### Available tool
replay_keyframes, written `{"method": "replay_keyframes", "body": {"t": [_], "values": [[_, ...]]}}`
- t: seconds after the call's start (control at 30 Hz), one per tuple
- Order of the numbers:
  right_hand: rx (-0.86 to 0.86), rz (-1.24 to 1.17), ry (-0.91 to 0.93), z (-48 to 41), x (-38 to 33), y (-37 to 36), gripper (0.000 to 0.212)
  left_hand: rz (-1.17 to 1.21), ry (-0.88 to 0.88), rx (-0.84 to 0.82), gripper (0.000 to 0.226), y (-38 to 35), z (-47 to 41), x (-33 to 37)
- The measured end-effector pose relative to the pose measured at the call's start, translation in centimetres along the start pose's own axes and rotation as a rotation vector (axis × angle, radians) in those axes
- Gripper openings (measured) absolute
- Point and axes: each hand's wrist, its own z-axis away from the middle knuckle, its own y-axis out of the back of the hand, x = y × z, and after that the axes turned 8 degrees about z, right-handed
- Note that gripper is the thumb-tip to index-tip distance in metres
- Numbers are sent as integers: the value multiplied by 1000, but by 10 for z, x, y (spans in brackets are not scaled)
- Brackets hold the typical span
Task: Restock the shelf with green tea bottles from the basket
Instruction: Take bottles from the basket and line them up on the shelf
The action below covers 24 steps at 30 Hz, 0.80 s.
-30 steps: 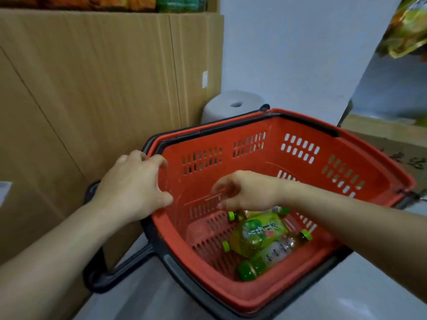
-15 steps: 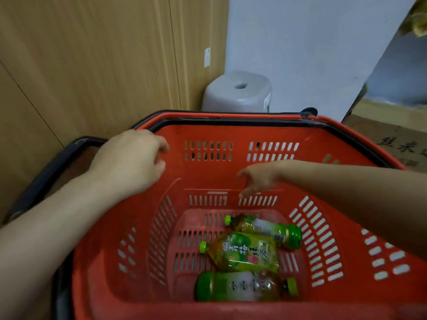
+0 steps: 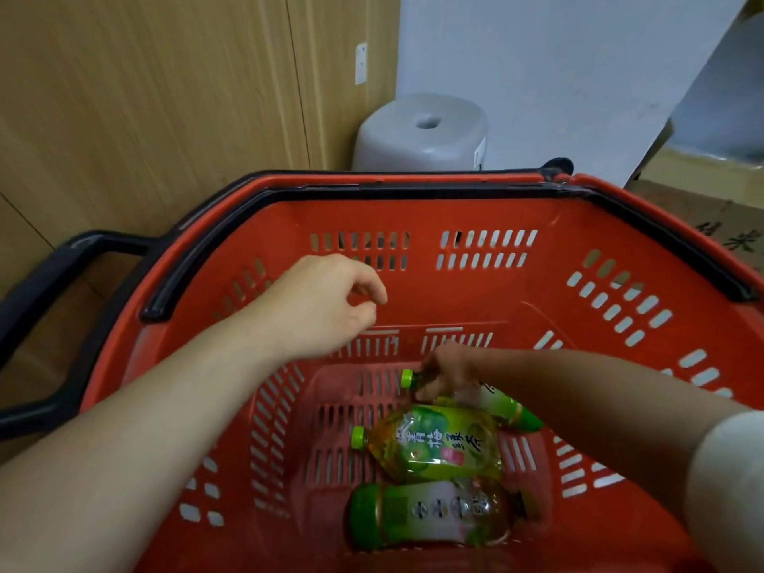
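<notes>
Since half a second back, the left hand (image 3: 330,301) has come off the rim and now floats inside the red basket (image 3: 496,291). It's loosely curled with nothing in it. The right hand (image 3: 444,376) has dropped to the bottom, and its fingers look wrapped round the neck of the far bottle (image 3: 506,407), just behind the green cap.

If it were me, I'd tip that one up cap-first. The middle bottle (image 3: 434,444) lies right against the near side of the right hand and seems to lean on the far one, so dragging it sideways would probably roll the lot. The near bottle (image 3: 434,514) sits closer still to the person and is out of the way. The left hand is free to grab the middle one.

A black handle (image 3: 62,258) sticks out left of the left hand. A grey stool (image 3: 421,134) is beyond both hands, and a cardboard box (image 3: 703,208) is past the right one. The only real obstacle is the basket's tall wall. I can't see the shelf from here.
</notes>
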Motion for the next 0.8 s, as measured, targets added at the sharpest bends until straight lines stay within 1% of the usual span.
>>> {"method": "replay_keyframes", "body": {"t": [0.03, 0.1, 0.13, 0.17, 0.23, 0.3, 0.37, 0.4, 0.43, 0.5, 0.53, 0.57, 0.63, 0.7, 0.77, 0.8], "values": [[9, 24, 35, 6, -4, 10, 42, -10, 15, -21, 17, 1, 0, 1], [31, -25, 132, 27, -11, 35, 39, -42, 48, -99, 17, 1, 1, 1], [42, -67, 194, 39, -15, 48, 38, -51, 64, -136, 20, 0, 1, 1], [68, -99, 254, 53, -21, 62, 39, -49, 85, -167, 28, -1, 0, 1], [168, -238, 371, 79, -31, 89, 38, -13, 152, -223, 60, -4, -3, -1], [292, -501, 478, 101, -43, 111, 36, 83, 228, -259, 92, -6, -5, -5], [342, -774, 601, 121, -55, 121, 31, 264, 246, -239, 109, -8, -4, -6], [332, -886, 650, 129, -62, 122, 31, 384, 225, -202, 111, -8, -3, -4], [318, -972, 684, 136, -69, 123, 34, 514, 197, -144, 107, -8, -3, -2], [295, -1082, 714, 145, -80, 123, 41, 726, 146, 0, 82, -5, -2, 2], [279, -1118, 722, 148, -81, 124, 44, 756, 137, 65, 70, -3, -1, 3], [249, -1124, 716, 148, -78, 123, 46, 741, 140, 109, 63, 0, 0, 6], [138, -1028, 607, 144, -65, 114, 58, 648, 161, 144, 60, 6, 3, 5], [-11, -771, 396, 135, -43, 86, 72, 574, 185, 156, 62, 8, 7, 7], [-181, -433, 215, 124, -29, 51, 71, 528, 202, 166, 63, 12, 9, 8], [-279, -308, 145, 120, -27, 32, 69, 521, 207, 171, 64, 13, 9, 8]]}}
